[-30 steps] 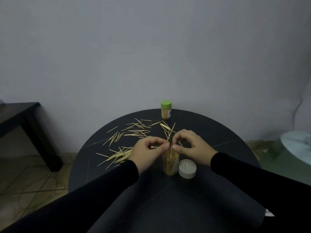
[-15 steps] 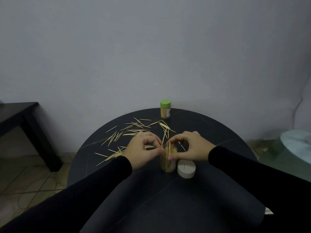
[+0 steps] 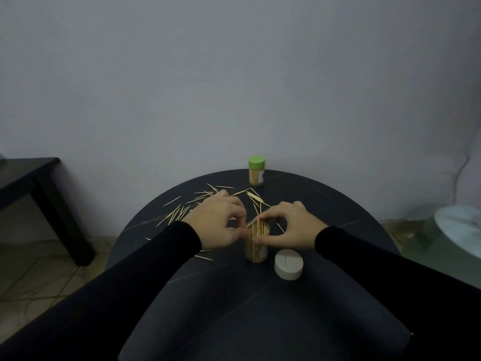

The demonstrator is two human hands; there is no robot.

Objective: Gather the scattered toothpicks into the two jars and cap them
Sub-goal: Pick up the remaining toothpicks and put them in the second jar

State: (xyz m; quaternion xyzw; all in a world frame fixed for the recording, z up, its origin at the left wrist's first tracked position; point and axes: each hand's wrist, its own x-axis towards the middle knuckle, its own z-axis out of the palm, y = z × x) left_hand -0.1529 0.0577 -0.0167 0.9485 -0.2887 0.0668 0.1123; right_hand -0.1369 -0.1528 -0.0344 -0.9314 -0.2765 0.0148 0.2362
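Observation:
An open clear jar [image 3: 256, 252] packed with upright toothpicks stands at the middle of the round black table [image 3: 338, 201]. My left hand [image 3: 218, 222] is at its left rim and pinches toothpicks at the jar's mouth. My right hand [image 3: 289, 226] curls over the jar's right side, thumb against the glass and fingertips on the toothpick tops. The white cap [image 3: 288, 264] lies just right of the jar. A second jar with a green cap [image 3: 256, 170] stands shut at the table's far edge. Loose toothpicks [image 3: 177, 213] lie scattered behind and left of my hands.
A low dark side table [image 3: 28, 178] stands to the left on the tiled floor. A pale glass-topped object [image 3: 458, 227] sits to the right of the round table. A grey wall rises close behind.
Both hands have sunk lower onto the jar's mouth, and the toothpicks held above it have gone down among those in the jar. The view has shifted slightly.

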